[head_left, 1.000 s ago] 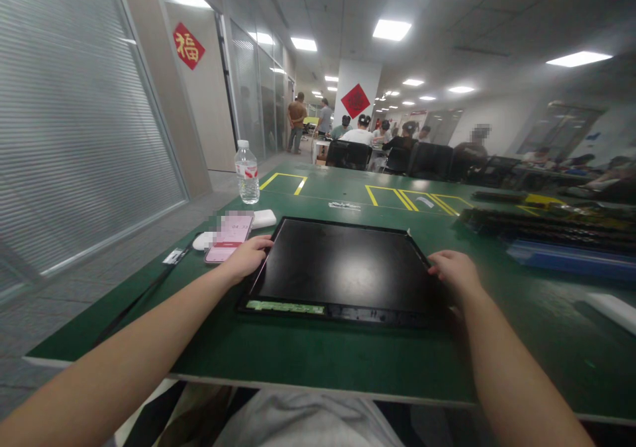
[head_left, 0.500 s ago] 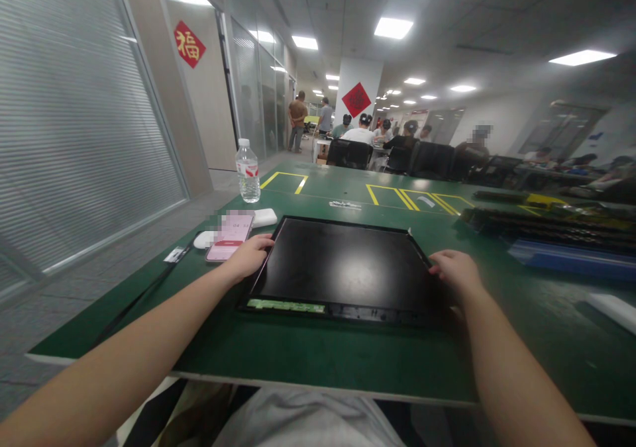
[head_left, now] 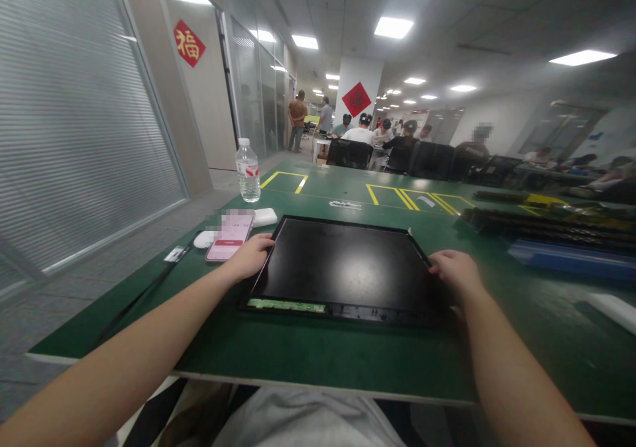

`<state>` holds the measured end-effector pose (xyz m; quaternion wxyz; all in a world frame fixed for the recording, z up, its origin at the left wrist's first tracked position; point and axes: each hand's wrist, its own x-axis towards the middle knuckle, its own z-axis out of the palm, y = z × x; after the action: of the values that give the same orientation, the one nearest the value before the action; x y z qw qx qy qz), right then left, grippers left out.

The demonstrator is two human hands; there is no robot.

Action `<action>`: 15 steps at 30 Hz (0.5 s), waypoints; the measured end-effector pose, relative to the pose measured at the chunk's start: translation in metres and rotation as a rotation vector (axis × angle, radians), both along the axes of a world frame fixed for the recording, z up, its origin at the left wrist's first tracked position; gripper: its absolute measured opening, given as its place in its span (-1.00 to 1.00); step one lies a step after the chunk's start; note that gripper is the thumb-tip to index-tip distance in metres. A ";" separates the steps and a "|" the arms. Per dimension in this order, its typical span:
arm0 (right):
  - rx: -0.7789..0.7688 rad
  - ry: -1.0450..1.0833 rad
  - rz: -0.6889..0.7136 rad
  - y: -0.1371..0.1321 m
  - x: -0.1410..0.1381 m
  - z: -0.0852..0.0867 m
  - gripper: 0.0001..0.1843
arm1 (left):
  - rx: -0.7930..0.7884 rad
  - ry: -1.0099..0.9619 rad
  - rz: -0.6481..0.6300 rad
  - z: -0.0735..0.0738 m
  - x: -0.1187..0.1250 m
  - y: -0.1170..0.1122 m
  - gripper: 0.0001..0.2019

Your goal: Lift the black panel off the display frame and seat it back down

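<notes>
A flat black screen panel (head_left: 342, 265) lies on the green table (head_left: 318, 357) in front of me, with a green circuit strip (head_left: 285, 305) along its near edge. My left hand (head_left: 250, 256) grips the panel's left edge, fingers curled over it. My right hand (head_left: 456, 271) grips the right edge the same way. A thin strip (head_left: 418, 248) lifts slightly at the far right corner.
A pink phone (head_left: 230, 234), two white objects (head_left: 263, 217) and a water bottle (head_left: 247, 171) stand at the left. A black cable (head_left: 144, 291) runs by the left edge. Dark trays (head_left: 541, 228) and a blue one (head_left: 571, 258) sit right. People sit far behind.
</notes>
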<state>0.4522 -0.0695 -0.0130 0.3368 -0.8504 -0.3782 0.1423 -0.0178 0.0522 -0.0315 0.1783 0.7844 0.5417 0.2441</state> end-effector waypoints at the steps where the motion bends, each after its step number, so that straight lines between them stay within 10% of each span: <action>1: -0.001 -0.007 0.004 0.000 0.001 -0.001 -0.77 | 0.004 0.007 -0.003 0.000 0.000 0.000 -0.55; 15: 0.051 -0.167 0.129 0.003 -0.008 0.000 -0.73 | 0.040 0.340 -0.356 0.030 -0.008 -0.034 -0.34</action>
<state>0.4442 -0.0664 -0.0127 0.3160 -0.8243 -0.4624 0.0827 -0.0261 0.0186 -0.0018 0.1090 0.9007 0.4122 0.0840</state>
